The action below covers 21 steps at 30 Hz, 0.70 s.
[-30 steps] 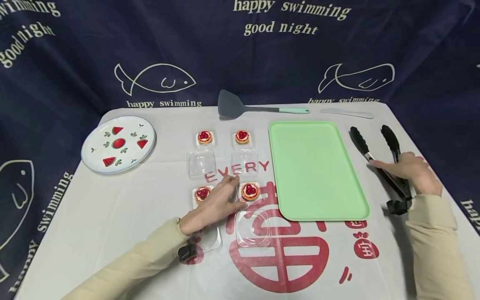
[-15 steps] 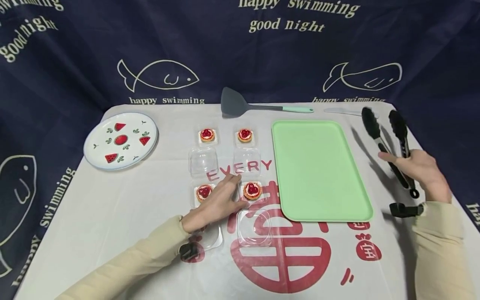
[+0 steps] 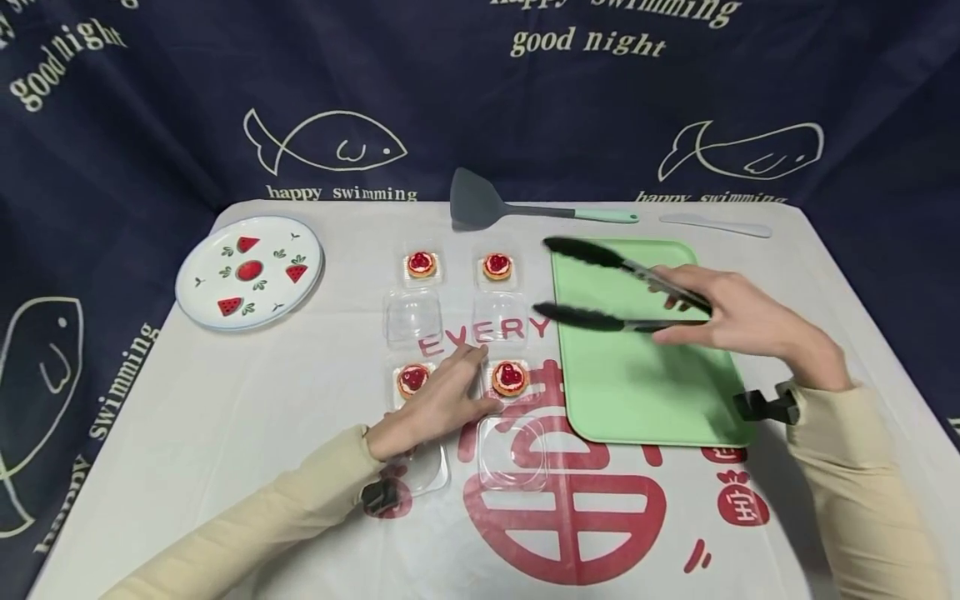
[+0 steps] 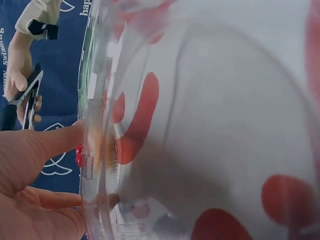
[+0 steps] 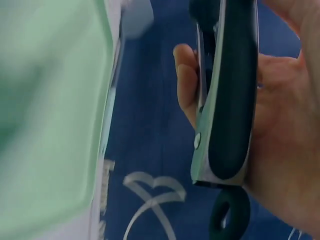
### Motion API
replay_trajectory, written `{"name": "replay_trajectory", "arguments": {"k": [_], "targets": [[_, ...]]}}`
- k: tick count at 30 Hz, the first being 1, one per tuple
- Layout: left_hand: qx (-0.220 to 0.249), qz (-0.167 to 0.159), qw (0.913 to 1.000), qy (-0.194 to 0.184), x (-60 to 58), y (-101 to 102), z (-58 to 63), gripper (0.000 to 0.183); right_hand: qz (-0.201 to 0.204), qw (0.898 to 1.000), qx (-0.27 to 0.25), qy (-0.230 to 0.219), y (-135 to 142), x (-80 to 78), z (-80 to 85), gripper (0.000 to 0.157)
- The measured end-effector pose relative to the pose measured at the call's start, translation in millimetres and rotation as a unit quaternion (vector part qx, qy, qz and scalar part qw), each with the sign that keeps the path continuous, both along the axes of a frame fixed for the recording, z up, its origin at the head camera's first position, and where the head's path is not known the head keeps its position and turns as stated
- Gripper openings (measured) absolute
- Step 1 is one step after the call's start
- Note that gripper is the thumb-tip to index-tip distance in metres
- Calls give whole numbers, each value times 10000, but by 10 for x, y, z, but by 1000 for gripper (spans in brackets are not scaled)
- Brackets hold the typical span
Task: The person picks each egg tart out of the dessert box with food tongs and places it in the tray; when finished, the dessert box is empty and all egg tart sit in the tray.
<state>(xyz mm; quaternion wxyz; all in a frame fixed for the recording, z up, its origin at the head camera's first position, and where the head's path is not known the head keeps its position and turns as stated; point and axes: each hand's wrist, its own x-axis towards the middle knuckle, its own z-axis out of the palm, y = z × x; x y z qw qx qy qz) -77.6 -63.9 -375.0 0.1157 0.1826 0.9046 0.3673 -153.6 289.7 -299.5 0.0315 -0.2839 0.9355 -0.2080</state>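
My right hand (image 3: pixel 738 312) grips black-and-silver tongs (image 3: pixel 626 323) by their handles, fingers on one arm and thumb on the other. The tongs hang over the left half of the green tray (image 3: pixel 645 400), their black tips spread and pointing left. My left hand (image 3: pixel 438 400) reaches over the front boxes, thumb and fingers spanning the left side of an open clear plastic box (image 3: pixel 536 392). A small red-topped tart (image 3: pixel 510 378) sits in that box. Another tart (image 3: pixel 412 379) lies partly behind the left hand. In the left wrist view, the box's clear lid (image 4: pixel 240 100) fills the foreground.
Two more tarts, the left one (image 3: pixel 422 264) and the right one (image 3: pixel 497 266), sit in open boxes farther back. A watermelon-patterned plate (image 3: pixel 217 275) stands at left. Along the back edge lie a grey spatula (image 3: pixel 476 200) and a pale knife (image 3: pixel 716 225).
My right hand has lifted the tongs off the table right of the tray, then swung them left over it, turning the tips from pointing back to pointing left. The left hand has stayed put.
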Motion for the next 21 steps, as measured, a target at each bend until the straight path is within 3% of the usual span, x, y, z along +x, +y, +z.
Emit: {"name": "replay_trajectory", "arguments": {"k": [5, 8, 13, 21], "targets": [[-21, -29, 10000, -37, -5, -10, -8, 79, 1097, 9937, 165, -162, -334, 26, 5, 72], [11, -97, 9999, 26, -9, -16, -9, 79, 1490, 9881, 339, -167, -422, 54, 27, 65], [9, -121, 9999, 9, -8, -18, 4, 80, 1638, 9838, 691, -247, -507, 96, 82, 59], [-39, -119, 9999, -82, -2, -10, 8, 80, 1558, 9754, 1536, -272, -691, 144, 196, 56]]}}
